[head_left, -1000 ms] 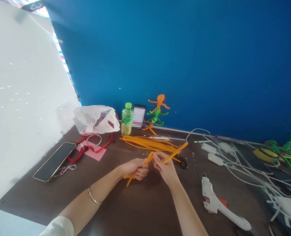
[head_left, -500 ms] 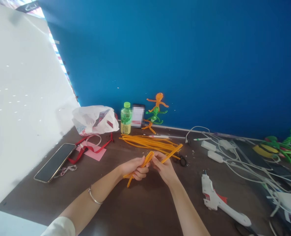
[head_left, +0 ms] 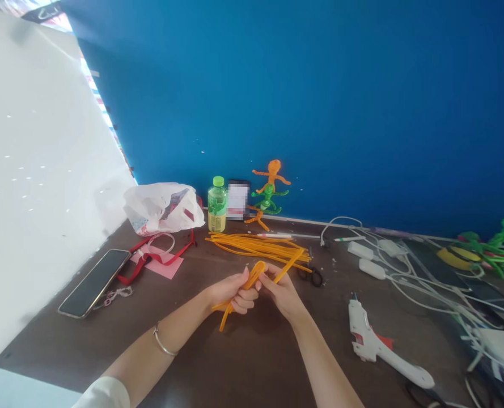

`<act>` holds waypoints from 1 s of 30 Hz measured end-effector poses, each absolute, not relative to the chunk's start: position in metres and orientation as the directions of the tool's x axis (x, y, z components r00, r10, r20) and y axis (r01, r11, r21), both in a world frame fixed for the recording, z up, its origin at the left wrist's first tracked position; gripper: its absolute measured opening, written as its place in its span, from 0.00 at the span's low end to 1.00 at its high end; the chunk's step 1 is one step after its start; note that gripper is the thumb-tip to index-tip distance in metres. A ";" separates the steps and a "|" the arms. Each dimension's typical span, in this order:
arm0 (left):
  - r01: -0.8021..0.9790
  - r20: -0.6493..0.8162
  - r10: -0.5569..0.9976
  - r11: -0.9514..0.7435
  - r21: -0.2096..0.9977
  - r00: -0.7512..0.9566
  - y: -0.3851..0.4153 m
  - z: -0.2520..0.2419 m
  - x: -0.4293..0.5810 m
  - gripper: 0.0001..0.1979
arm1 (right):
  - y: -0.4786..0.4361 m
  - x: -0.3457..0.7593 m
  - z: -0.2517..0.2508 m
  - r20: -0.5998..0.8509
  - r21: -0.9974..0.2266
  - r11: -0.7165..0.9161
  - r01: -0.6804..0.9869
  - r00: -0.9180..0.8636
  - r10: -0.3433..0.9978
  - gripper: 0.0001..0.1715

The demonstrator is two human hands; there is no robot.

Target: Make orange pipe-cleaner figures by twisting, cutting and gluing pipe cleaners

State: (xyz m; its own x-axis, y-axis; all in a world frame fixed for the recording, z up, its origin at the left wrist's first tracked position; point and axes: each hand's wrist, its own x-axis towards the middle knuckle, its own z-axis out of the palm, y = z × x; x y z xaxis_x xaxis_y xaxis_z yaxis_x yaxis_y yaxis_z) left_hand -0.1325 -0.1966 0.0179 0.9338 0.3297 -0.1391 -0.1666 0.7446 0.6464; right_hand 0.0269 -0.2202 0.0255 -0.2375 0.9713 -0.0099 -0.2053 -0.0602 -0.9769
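Orange pipe cleaners point(head_left: 257, 273), bent into a loop at the top, are pinched in my left hand point(head_left: 238, 293), with loose ends poking out below the fist. My right hand point(head_left: 282, 292) is closed on the same orange strands beside the loop, and a folded length rises past its fingers to the upper right. The two hands nearly touch above the dark table. Just behind them lies a bundle of straight orange pipe cleaners point(head_left: 252, 247). Black-handled scissors point(head_left: 316, 276) rest partly under that bundle, near my right hand.
A white glue gun point(head_left: 368, 340) lies at right, near tangled white cables point(head_left: 422, 283). Pipe-cleaner figures point(head_left: 269, 195) lean on the blue wall beside a green-capped bottle point(head_left: 217, 207). At left are a plastic bag point(head_left: 162, 207), pink paper point(head_left: 166, 266) and a phone point(head_left: 94, 283).
The folded length by my right hand has swung left and down, now reaching less far right. My left hand keeps its hold on the loop, and the loose lower end hangs slightly lower.
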 end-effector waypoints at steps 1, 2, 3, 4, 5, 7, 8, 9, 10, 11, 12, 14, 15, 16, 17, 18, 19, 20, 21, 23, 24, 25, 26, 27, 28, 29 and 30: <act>-0.173 -0.138 0.337 0.743 0.647 0.931 -0.197 0.018 -0.132 0.20 | -0.220 0.027 0.025 -0.014 -0.977 -0.061 -0.206 -0.223 0.975 0.13; -0.173 -0.146 0.342 0.746 0.643 0.929 -0.197 0.018 -0.131 0.20 | -0.220 0.026 0.024 -0.021 -0.976 -0.064 -0.208 -0.205 0.979 0.13; -0.168 -0.158 0.340 0.754 0.636 0.927 -0.197 0.018 -0.131 0.20 | -0.220 0.026 0.024 -0.031 -0.975 -0.070 -0.209 -0.184 0.982 0.14; -0.163 -0.169 0.336 0.764 0.625 0.926 -0.196 0.018 -0.131 0.21 | -0.219 0.025 0.024 -0.042 -0.974 -0.077 -0.214 -0.163 0.986 0.15; -0.164 -0.176 0.335 0.774 0.612 0.926 -0.196 0.018 -0.131 0.21 | -0.219 0.024 0.024 -0.050 -0.971 -0.082 -0.226 -0.143 0.988 0.15; -0.165 -0.172 0.319 0.796 0.582 0.932 -0.194 0.017 -0.132 0.22 | -0.219 0.023 0.024 -0.051 -0.960 -0.079 -0.270 -0.110 0.993 0.14; -0.159 -0.166 0.302 0.808 0.568 0.939 -0.193 0.016 -0.132 0.22 | -0.219 0.022 0.024 -0.045 -0.953 -0.073 -0.293 -0.100 0.994 0.14; -0.147 -0.162 0.280 0.819 0.555 0.946 -0.193 0.016 -0.133 0.23 | -0.219 0.022 0.025 -0.037 -0.948 -0.066 -0.312 -0.097 0.995 0.13; -0.130 -0.163 0.256 0.829 0.544 0.953 -0.192 0.015 -0.134 0.23 | -0.219 0.022 0.025 -0.030 -0.945 -0.062 -0.323 -0.102 0.994 0.15; -0.108 -0.169 0.232 0.837 0.536 0.958 -0.191 0.014 -0.134 0.23 | -0.219 0.021 0.025 -0.027 -0.944 -0.061 -0.325 -0.108 0.994 0.16; -0.087 -0.179 0.212 0.844 0.530 0.961 -0.191 0.013 -0.135 0.23 | -0.220 0.021 0.025 -0.027 -0.944 -0.063 -0.323 -0.114 0.993 0.18; -0.052 -0.203 0.184 0.850 0.524 0.962 -0.191 0.012 -0.135 0.22 | -0.220 0.022 0.023 -0.030 -0.944 -0.065 -0.324 -0.114 0.993 0.18; -0.040 -0.214 0.178 0.849 0.526 0.961 -0.191 0.012 -0.135 0.22 | -0.219 0.022 0.021 -0.028 -0.941 -0.061 -0.333 -0.102 0.994 0.17; -0.036 -0.221 0.181 0.845 0.534 0.958 -0.191 0.012 -0.135 0.21 | -0.219 0.022 0.020 -0.026 -0.936 -0.055 -0.347 -0.088 0.996 0.16; -0.041 -0.224 0.193 0.836 0.547 0.955 -0.192 0.012 -0.134 0.20 | -0.219 0.022 0.019 -0.023 -0.930 -0.050 -0.364 -0.078 0.997 0.15; -0.056 -0.219 0.215 0.823 0.565 0.952 -0.193 0.013 -0.134 0.19 | -0.218 0.022 0.018 -0.017 -0.922 -0.043 -0.384 -0.069 0.997 0.15; -0.077 -0.207 0.241 0.807 0.585 0.948 -0.193 0.013 -0.133 0.18 | -0.217 0.022 0.017 -0.009 -0.915 -0.032 -0.403 -0.059 0.998 0.14; -0.102 -0.193 0.270 0.791 0.604 0.943 -0.194 0.014 -0.133 0.17 | -0.217 0.022 0.017 -0.003 -0.908 -0.024 -0.418 -0.052 0.999 0.14; -0.126 -0.180 0.294 0.777 0.616 0.939 -0.195 0.015 -0.132 0.17 | -0.216 0.022 0.017 0.003 -0.903 -0.015 -0.428 -0.041 0.999 0.14; -0.152 -0.168 0.322 0.766 0.624 0.932 -0.195 0.016 -0.132 0.17 | -0.215 0.022 0.018 0.012 -0.907 0.012 -0.421 0.003 1.000 0.14; -0.152 -0.170 0.322 0.768 0.622 0.931 -0.195 0.017 -0.132 0.17 | -0.215 0.022 0.018 0.015 -0.914 0.028 -0.405 0.034 0.999 0.14; -0.144 -0.176 0.315 0.772 0.618 0.933 -0.194 0.017 -0.132 0.17 | -0.215 0.022 0.019 0.018 -0.922 0.040 -0.385 0.062 0.998 0.14; -0.135 -0.181 0.307 0.775 0.617 0.934 -0.194 0.017 -0.132 0.18 | -0.214 0.022 0.019 0.022 -0.929 0.052 -0.366 0.085 0.996 0.14; -0.126 -0.185 0.300 0.775 0.620 0.936 -0.194 0.018 -0.131 0.19 | -0.214 0.021 0.019 0.028 -0.935 0.063 -0.350 0.104 0.994 0.15; -0.125 -0.186 0.304 0.768 0.628 0.934 -0.193 0.017 -0.131 0.19 | -0.214 0.021 0.019 0.032 -0.938 0.071 -0.340 0.117 0.993 0.15; -0.133 -0.184 0.320 0.756 0.641 0.929 -0.193 0.017 -0.130 0.20 | -0.214 0.021 0.020 0.038 -0.939 0.080 -0.335 0.132 0.991 0.15; -0.150 -0.181 0.348 0.738 0.658 0.920 -0.193 0.016 -0.129 0.20 | -0.213 0.020 0.020 0.042 -0.938 0.090 -0.334 0.148 0.988 0.14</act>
